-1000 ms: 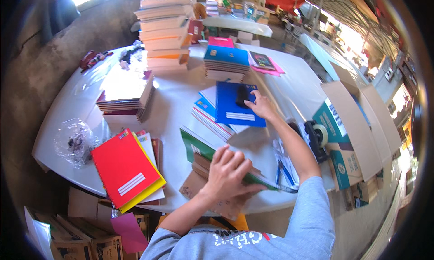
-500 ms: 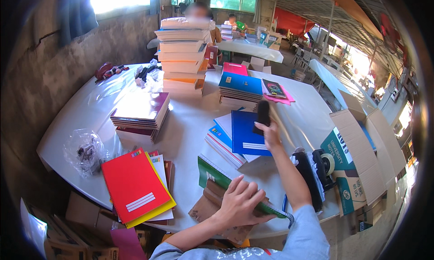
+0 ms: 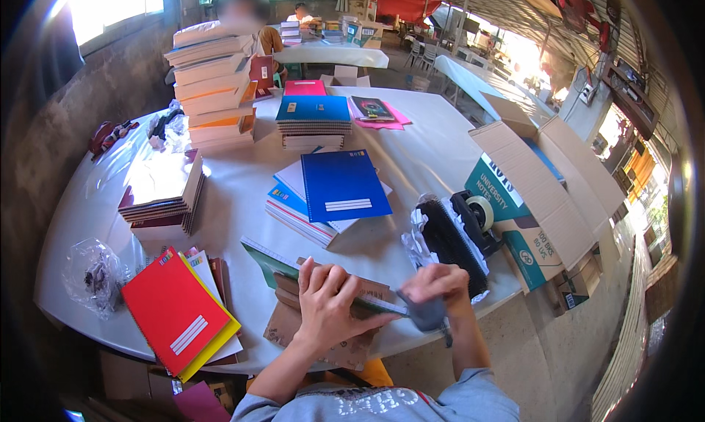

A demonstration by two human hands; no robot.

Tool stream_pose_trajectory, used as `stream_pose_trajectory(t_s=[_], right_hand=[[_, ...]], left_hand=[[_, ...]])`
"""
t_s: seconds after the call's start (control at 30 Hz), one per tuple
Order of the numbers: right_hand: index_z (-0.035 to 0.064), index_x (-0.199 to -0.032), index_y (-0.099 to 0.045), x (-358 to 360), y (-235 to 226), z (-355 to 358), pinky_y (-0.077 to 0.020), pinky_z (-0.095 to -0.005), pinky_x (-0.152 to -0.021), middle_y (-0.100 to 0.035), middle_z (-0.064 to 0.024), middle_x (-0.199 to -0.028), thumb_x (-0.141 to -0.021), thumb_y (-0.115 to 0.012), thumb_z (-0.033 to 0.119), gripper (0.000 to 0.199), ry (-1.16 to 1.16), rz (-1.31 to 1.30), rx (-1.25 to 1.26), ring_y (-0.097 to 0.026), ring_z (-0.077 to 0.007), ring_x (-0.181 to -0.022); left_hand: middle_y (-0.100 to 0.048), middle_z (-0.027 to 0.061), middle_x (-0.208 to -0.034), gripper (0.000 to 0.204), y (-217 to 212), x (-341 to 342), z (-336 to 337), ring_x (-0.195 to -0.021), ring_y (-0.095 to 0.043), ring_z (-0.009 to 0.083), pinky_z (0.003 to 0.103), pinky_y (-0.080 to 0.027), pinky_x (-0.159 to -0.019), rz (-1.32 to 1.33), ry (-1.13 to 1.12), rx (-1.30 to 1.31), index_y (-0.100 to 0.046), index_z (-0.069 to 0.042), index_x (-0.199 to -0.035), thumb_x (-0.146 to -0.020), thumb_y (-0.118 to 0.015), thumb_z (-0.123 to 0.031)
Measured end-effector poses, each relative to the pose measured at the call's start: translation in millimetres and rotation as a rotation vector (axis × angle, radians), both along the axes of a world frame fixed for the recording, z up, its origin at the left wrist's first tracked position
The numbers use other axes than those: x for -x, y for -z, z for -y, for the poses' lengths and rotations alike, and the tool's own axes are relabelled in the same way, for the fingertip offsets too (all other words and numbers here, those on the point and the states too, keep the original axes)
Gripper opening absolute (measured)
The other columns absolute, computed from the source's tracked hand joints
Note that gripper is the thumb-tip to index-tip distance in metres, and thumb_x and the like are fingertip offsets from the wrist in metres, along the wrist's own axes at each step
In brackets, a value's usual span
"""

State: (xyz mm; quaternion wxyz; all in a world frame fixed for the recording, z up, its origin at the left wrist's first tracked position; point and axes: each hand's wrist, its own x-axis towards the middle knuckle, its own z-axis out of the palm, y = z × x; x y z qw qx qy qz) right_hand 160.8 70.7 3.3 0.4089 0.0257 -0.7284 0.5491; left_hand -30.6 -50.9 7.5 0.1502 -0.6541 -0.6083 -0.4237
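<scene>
My left hand [image 3: 327, 304] grips a green spiral notebook [image 3: 266, 264], tilted up on its edge, thumb on the near side and fingers over the top. Pieces of brown cardboard [image 3: 283, 325] lie under and against it. At the notebook's right end my right hand [image 3: 440, 281] is closed around a dark oblong block [image 3: 427, 315], smeared by motion. Whether the block touches the notebook, I cannot tell. Just beyond that hand lies a bundle of long black pieces [image 3: 452, 246] in crumpled white paper.
A blue notebook [image 3: 345, 187] tops a pile ahead; a red notebook [image 3: 175, 312] tops another at left. Tall book stacks [image 3: 217, 84] stand farther back. A tape dispenser [image 3: 481, 213] and an open carton [image 3: 543, 194] are at right. A person [image 3: 253, 44] sits beyond the table.
My right hand has come down and nearer with the dark block, from beside the blue notebook to the green notebook's right end. The view has turned right; my left hand keeps its grip.
</scene>
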Motion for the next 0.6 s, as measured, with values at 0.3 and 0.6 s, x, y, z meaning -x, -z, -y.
stream_pose_trajectory(t_s=[0.3, 0.6], right_hand=[[0.0066, -0.085, -0.073, 4, -24, 5, -0.0529, -0.0346, -0.078, -0.060, -0.0042, -0.075, -0.058, -0.077, 0.001, 0.028, -0.090, 0.044, -0.139, -0.062, -0.0176, -0.074], [0.0092, -0.081, -0.074, 3, -21, -7, -0.0551, -0.0362, -0.078, -0.055, -0.0013, -0.070, -0.055, -0.074, -0.007, 0.031, -0.229, -0.128, 0.177, -0.057, -0.0150, -0.068]], left_hand=[[-0.052, 0.0063, -0.085, 0.058, 0, -3, 6, -0.089, -0.051, 0.0245, 0.050, -0.024, -0.100, -0.004, -0.026, 0.047, -0.060, -0.007, -0.080, -0.054, -0.077, -0.056], [-0.048, 0.0084, -0.082, 0.059, 2, 1, 4, -0.091, -0.048, 0.0298, 0.054, -0.018, -0.104, 0.035, 0.053, 0.057, -0.054, -0.006, -0.074, -0.046, -0.082, -0.050]])
